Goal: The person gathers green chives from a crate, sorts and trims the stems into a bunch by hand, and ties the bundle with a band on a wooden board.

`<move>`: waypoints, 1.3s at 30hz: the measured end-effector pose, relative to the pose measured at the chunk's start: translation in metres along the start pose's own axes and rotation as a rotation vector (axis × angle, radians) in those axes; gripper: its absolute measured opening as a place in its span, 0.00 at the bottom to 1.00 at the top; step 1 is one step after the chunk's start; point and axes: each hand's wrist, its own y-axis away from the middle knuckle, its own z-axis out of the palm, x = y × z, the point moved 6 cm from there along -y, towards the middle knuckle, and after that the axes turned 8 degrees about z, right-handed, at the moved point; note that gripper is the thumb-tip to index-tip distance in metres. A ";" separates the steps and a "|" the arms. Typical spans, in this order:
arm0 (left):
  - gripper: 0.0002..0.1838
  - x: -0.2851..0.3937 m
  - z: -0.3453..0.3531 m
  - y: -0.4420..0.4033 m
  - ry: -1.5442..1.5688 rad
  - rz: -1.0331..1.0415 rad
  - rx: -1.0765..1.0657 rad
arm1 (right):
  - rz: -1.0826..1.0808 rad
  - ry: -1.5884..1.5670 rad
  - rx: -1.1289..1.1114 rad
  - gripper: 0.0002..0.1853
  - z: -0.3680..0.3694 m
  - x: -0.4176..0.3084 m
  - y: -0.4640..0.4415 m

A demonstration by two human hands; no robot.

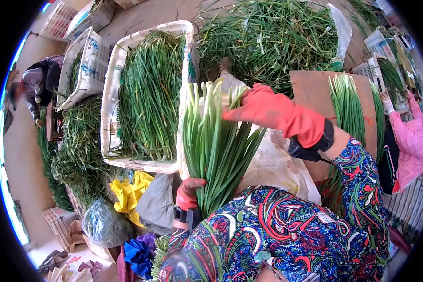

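Standing at the middle of the frame, the green bunch [211, 150] has the white crate's rim [145, 165] just beside its left; at right, the pale cloth [268, 171] leaves some room before the brown board [311, 89]. The left hand [191, 191] grasps low — the right hand [272, 110] reaches across the top, its grip I cannot tell.

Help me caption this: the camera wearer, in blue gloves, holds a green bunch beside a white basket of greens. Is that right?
Only the colour is off: the head view shows red gloves. The green bunch is held beside the white basket of greens.
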 end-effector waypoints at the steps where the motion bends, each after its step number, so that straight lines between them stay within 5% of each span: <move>1: 0.32 0.000 0.003 0.000 -0.011 -0.006 0.006 | 0.075 0.100 -0.038 0.18 0.004 0.000 -0.004; 2: 0.31 -0.001 0.006 0.000 -0.022 -0.011 0.012 | 0.148 0.200 -0.076 0.18 0.008 0.003 -0.006; 3: 0.31 0.000 0.011 0.001 -0.015 0.021 0.022 | 0.106 -0.180 0.014 0.15 0.002 -0.001 -0.001; 7: 0.31 0.000 -0.014 -0.001 0.024 0.049 0.044 | -0.173 0.104 0.113 0.12 0.012 0.007 -0.002; 16: 0.32 -0.004 -0.022 -0.003 0.068 0.031 -0.006 | -0.312 -0.123 0.275 0.10 0.000 0.004 0.007; 19: 0.31 -0.003 -0.021 -0.001 0.062 0.053 0.020 | -0.351 0.218 0.244 0.11 -0.013 0.002 0.011; 22: 0.32 -0.004 -0.014 0.000 0.109 0.030 -0.020 | -0.256 -0.011 0.194 0.11 -0.026 0.014 0.005; 23: 0.29 -0.005 -0.003 0.005 0.040 0.000 0.022 | -0.455 0.134 0.382 0.07 -0.030 0.007 0.013; 26: 0.26 -0.006 0.016 0.005 -0.466 0.019 -0.053 | -0.572 0.279 0.602 0.05 -0.028 0.012 0.011; 29: 0.27 -0.015 0.024 0.002 -0.670 -0.069 -0.075 | -0.436 -0.471 0.271 0.02 -0.035 0.036 0.001; 32: 0.28 -0.014 0.016 0.001 -0.700 -0.067 -0.090 | -0.569 0.524 0.552 0.05 -0.078 0.035 0.011; 33: 0.28 -0.014 0.010 0.002 -0.701 -0.062 -0.092 | -0.575 0.560 0.668 0.06 -0.104 0.042 0.015; 35: 0.29 -0.011 -0.004 0.003 -0.675 -0.048 -0.091 | -0.194 0.308 0.848 0.10 -0.160 0.126 0.004; 36: 0.29 -0.011 -0.009 0.005 -0.639 -0.046 -0.092 | 0.303 0.534 0.744 0.13 -0.183 0.148 0.015; 39: 0.30 -0.012 0.001 0.004 -0.297 -0.093 -0.103 | 0.085 -0.177 0.780 0.22 -0.174 0.140 0.012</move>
